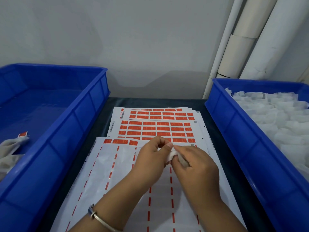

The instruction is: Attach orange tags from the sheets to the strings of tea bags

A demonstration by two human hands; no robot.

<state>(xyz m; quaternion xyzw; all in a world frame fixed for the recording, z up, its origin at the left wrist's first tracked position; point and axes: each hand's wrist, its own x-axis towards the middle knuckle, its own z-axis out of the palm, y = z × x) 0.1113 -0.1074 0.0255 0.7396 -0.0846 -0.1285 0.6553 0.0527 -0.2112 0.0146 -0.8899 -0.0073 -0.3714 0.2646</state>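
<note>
Tea bag [172, 154] mostly hidden between both hands' grip.

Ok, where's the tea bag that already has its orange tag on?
The tagged tea bag lies in the left blue bin, at its near left corner by the frame's left edge, far from both hands.

I see two bare forearms, no sleeves in view. Left wrist carries a plain silver bangle [100, 219] with a thin blue-grey band [90, 209] beside it. Right wrist wears nothing visible.
</note>
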